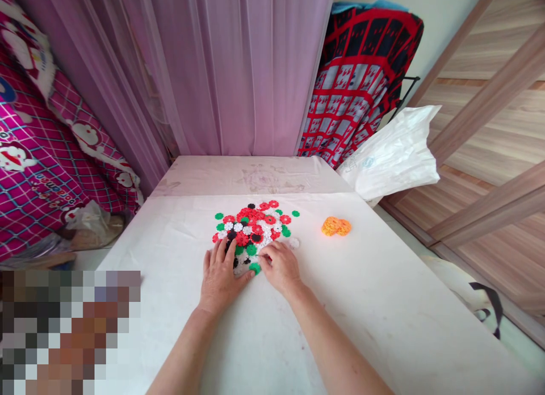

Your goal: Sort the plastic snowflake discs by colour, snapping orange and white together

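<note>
A loose heap of red, green, white and black notched plastic discs point(251, 216) lies on the white-covered table point(383, 304). My left hand point(219, 273) rests at the heap's near left edge, fingers spread and touching discs, its thumb beside a green disc point(255, 268). At the near right edge, my right hand point(280, 263) has its fingers curled together in a pinch. Whatever is between those fingertips is hidden. Just beyond its knuckles sits a white disc point(294, 243). Apart from the heap, to the right, is a small pile of orange discs point(336, 226).
A white plastic bag point(395, 154) stands against the table's right far corner. Purple curtains point(238, 71) hang behind the table. Red-and-black patterned cloth point(353, 83) covers something at the back right. Pink checked fabric point(55, 151) hangs at the left. Wooden doors point(489, 128) line the right.
</note>
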Demonstrator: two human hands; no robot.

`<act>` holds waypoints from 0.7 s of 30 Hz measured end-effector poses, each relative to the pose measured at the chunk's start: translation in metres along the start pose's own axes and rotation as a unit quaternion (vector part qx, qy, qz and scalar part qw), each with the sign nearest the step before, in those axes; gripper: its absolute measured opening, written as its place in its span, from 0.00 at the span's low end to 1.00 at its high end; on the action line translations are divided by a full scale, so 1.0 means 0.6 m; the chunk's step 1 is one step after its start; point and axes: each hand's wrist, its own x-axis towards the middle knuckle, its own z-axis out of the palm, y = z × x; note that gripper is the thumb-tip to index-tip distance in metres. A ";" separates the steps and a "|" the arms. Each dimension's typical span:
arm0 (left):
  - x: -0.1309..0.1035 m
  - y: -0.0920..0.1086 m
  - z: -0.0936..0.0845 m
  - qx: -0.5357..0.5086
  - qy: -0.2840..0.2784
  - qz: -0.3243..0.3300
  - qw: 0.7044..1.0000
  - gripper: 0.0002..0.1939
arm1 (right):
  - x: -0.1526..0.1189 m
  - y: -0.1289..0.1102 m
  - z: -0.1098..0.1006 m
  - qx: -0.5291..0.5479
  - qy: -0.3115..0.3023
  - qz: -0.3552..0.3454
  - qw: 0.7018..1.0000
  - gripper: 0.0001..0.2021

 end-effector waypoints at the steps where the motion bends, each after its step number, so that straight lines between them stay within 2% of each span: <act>1: 0.000 -0.001 -0.001 -0.002 -0.001 0.000 1.000 0.43 | -0.001 0.004 -0.002 -0.008 0.009 0.003 1.000 0.06; 5: 0.001 -0.006 -0.005 -0.012 -0.017 0.018 1.000 0.45 | -0.003 0.010 -0.008 -0.016 0.034 0.010 0.999 0.06; 13: 0.000 -0.013 -0.004 -0.016 -0.010 0.035 0.999 0.42 | -0.009 0.008 -0.027 0.003 -0.057 -0.048 0.997 0.12; 18: 0.001 -0.010 -0.007 -0.042 -0.003 0.032 0.999 0.40 | -0.011 0.021 -0.032 -0.010 -0.066 -0.044 0.997 0.10; 21: 0.007 -0.016 -0.014 -0.084 0.020 0.022 0.996 0.33 | -0.011 0.022 -0.026 -0.013 -0.057 -0.038 0.998 0.07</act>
